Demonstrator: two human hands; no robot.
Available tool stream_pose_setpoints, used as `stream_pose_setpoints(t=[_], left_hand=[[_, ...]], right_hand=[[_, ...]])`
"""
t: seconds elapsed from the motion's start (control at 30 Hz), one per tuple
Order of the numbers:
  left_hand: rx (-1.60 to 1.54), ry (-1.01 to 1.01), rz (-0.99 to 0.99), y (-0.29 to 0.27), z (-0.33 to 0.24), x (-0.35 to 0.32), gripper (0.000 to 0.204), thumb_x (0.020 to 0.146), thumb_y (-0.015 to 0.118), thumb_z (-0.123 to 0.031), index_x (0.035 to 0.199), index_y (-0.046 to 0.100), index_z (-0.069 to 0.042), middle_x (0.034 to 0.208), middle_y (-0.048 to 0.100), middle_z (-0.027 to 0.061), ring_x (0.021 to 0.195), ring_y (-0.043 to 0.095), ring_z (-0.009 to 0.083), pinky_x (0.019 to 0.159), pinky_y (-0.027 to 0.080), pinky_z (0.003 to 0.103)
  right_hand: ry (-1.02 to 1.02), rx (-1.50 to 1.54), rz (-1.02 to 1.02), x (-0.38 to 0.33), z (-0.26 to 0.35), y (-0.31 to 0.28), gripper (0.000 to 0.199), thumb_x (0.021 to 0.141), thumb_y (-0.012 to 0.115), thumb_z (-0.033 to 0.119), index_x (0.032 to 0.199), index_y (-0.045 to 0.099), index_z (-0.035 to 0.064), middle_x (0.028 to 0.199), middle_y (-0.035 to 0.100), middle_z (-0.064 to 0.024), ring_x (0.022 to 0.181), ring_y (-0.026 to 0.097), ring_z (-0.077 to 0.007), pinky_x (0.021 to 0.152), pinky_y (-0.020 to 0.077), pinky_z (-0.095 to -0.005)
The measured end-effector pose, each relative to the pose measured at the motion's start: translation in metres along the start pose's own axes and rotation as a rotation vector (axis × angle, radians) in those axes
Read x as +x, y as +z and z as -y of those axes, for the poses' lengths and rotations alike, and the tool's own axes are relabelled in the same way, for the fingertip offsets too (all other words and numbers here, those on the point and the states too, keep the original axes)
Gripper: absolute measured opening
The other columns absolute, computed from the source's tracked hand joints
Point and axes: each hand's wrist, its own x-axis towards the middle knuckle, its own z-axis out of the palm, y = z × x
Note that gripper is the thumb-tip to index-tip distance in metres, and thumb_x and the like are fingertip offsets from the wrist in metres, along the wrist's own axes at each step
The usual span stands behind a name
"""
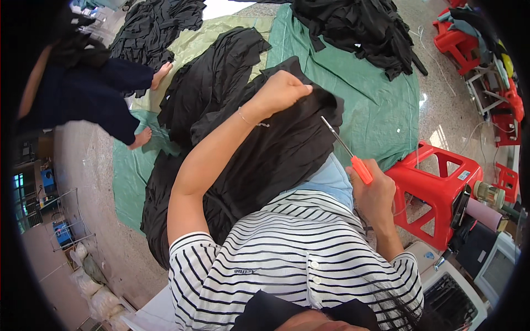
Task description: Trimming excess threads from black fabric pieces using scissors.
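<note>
Head view shows your left hand [280, 88] clenched on the black cloth [276, 149] draped over your lap, while your right hand [375, 193] grips orange-handled scissors [348, 151] against it.

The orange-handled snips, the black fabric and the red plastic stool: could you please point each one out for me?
orange-handled snips [361, 169], head view, on the orange handle.
black fabric [276, 154], head view, on the draped middle of the cloth.
red plastic stool [441, 176], head view, on the seat top.
</note>
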Motion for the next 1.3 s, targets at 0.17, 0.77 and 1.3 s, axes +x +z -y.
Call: stream_pose_setpoints(t=[0.17, 0.77, 1.3], left_hand=[[-0.439, -0.091, 0.003, -0.001, 0.010, -0.005, 0.021, 0.090, 0.069, -0.017, 0.079, 0.070, 0.001, 0.066, 0.058, -0.0059, 0.057, 0.044, 0.0007, 0.052, 0.035, 0.020], [-0.491, -0.008, -0.187, 0.008, 0.026, -0.013, 0.026, 0.095, 0.062, -0.018, 0.079, 0.066, 0.002, 0.062, 0.052, -0.0060, 0.057, 0.041, 0.0022, 0.052, 0.035, 0.023], [-1.039, 0.053, -0.812, -0.064, 0.086, -0.061, 0.057, 0.089, 0.068, -0.041, 0.129, 0.056, -0.001, 0.127, 0.059, 0.0079, 0.117, 0.054, 0.0163, 0.101, 0.040, 0.030]], right_hand=[[0.008, 0.015, -0.026, 0.005, 0.000, -0.001, 0.027, 0.085, 0.072, 0.032, 0.086, 0.059, 0.0074, 0.067, 0.063, -0.0135, 0.056, 0.060, -0.0376, 0.049, 0.0444, -0.0430], [-0.053, 0.040, 0.035, 0.017, 0.002, 0.005, 0.028, 0.084, 0.074, 0.031, 0.083, 0.060, 0.0071, 0.060, 0.060, -0.0150, 0.054, 0.059, -0.0387, 0.048, 0.0439, -0.0441], [0.208, 0.104, -0.124, 0.045, -0.039, 0.012, 0.024, 0.091, 0.067, 0.023, 0.097, 0.060, 0.0007, 0.070, 0.058, -0.0101, 0.064, 0.052, -0.0163, 0.063, 0.0453, -0.0338]])
